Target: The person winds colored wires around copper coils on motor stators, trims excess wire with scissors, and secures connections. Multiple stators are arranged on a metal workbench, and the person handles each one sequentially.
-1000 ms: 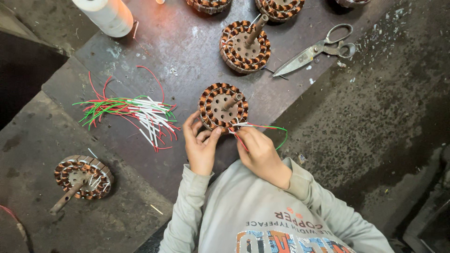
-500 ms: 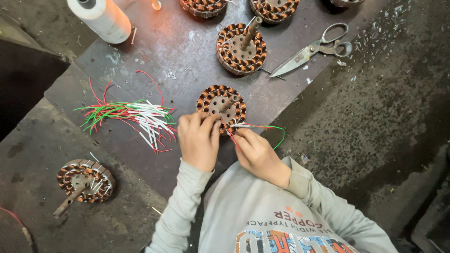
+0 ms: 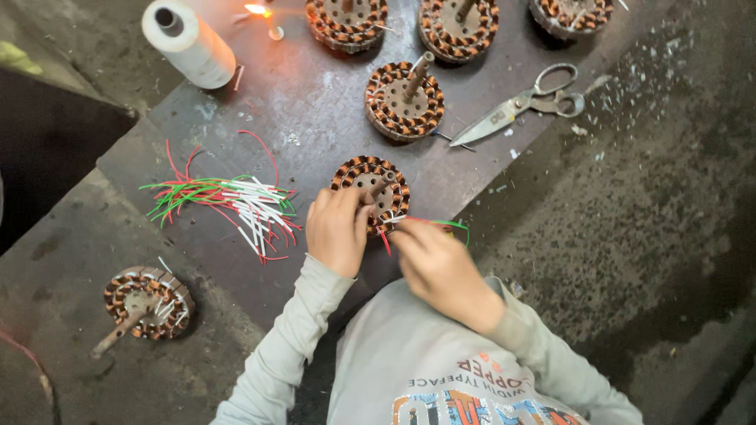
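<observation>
A round copper-wound stator (image 3: 368,192) sits mid-tabletop (image 3: 315,102). The left hand (image 3: 337,230) grips its near edge, fingers curled on it; the right hand (image 3: 441,270) pinches thin coloured wires (image 3: 441,223) at its rim. Scissors (image 3: 521,102) lie well apart.

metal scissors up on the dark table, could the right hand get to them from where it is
Probably yes. The metal scissors lie open on the dark table up and to the right of the right hand, with only bare surface between. That hand is busy pinching thin red and green wires, so it would have to let go first.
</observation>
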